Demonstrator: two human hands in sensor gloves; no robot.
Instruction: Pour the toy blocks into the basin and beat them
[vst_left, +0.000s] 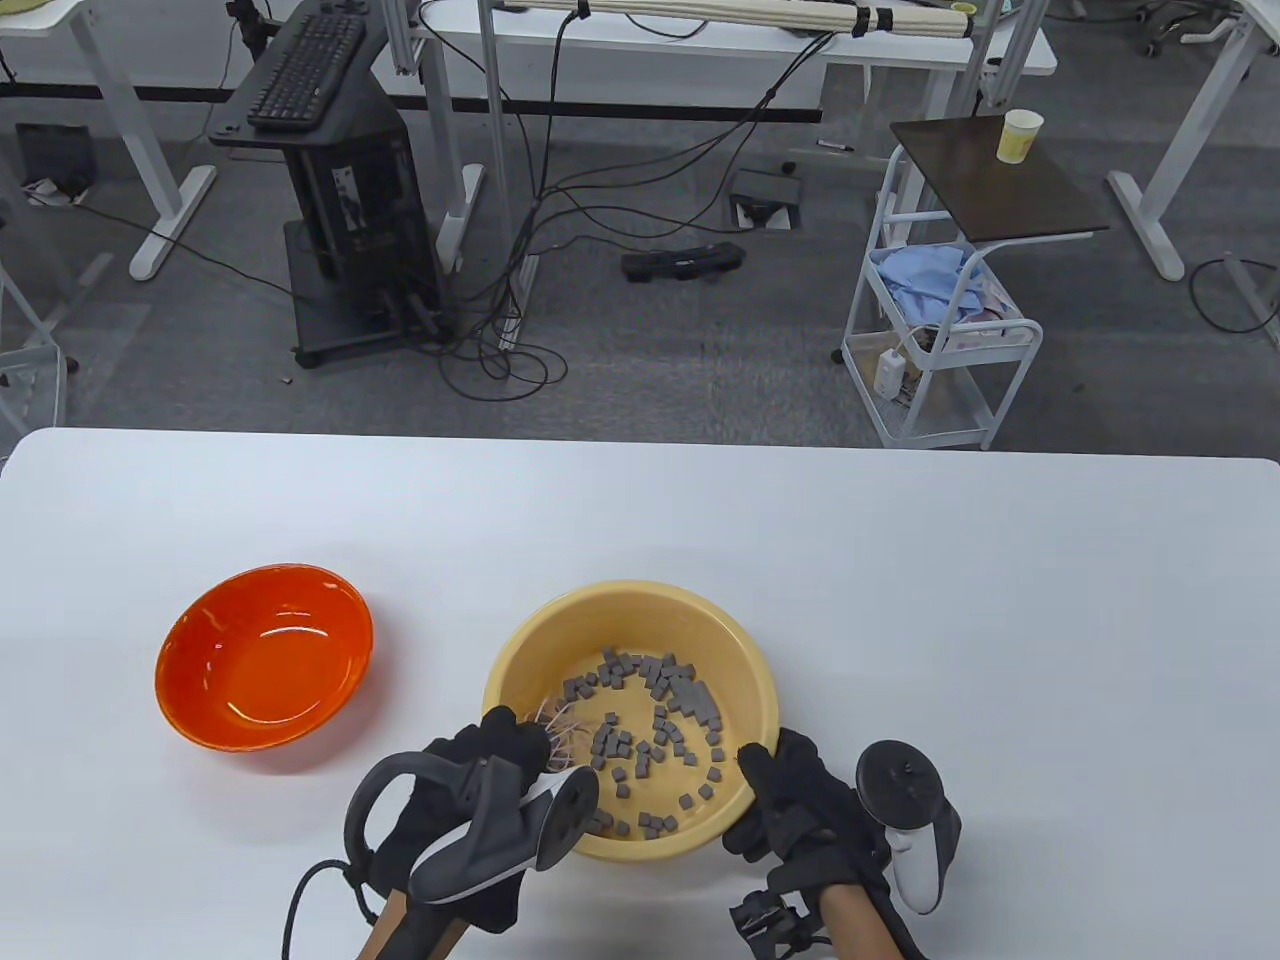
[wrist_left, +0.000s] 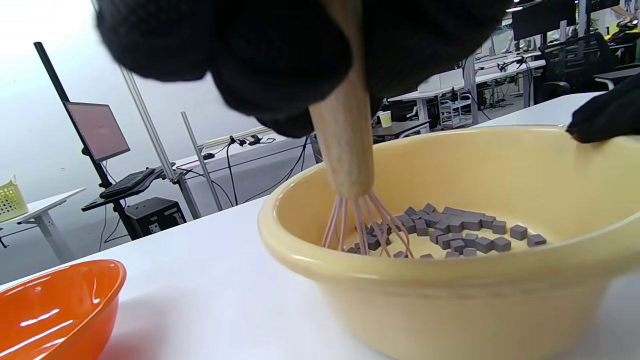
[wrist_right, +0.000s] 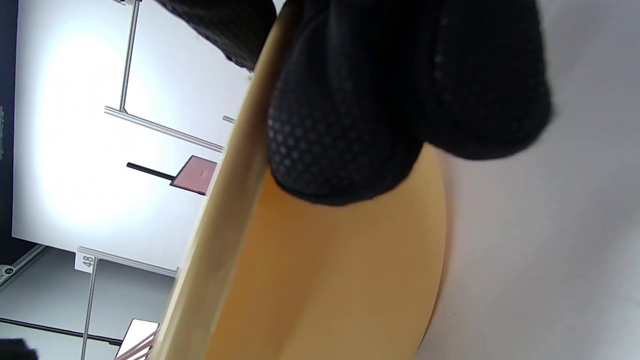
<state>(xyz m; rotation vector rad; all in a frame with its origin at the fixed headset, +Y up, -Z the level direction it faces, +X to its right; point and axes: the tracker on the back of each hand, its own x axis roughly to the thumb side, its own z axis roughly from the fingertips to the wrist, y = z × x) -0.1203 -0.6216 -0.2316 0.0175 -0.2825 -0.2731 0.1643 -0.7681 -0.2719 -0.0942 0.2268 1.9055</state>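
Note:
A yellow basin (vst_left: 520, 650) (wrist_left: 450, 300) (wrist_right: 320, 280) stands on the white table near the front edge. Several small grey toy blocks (vst_left: 660, 700) (wrist_left: 460, 230) lie scattered on its bottom. My left hand (vst_left: 490, 760) grips the wooden handle of a whisk (wrist_left: 345, 150). The whisk's pink wires (vst_left: 562, 722) (wrist_left: 365, 225) reach down among the blocks at the basin's left side. My right hand (vst_left: 790, 800) (wrist_right: 400, 100) holds the basin's near right rim, thumb over the edge. An orange bowl (vst_left: 265, 655) (wrist_left: 50, 310) sits empty to the left.
The table's far edge (vst_left: 640, 445) runs across the middle of the table view. Beyond it are desks, cables, a keyboard stand (vst_left: 320, 150) and a white trolley (vst_left: 935, 340) on the floor.

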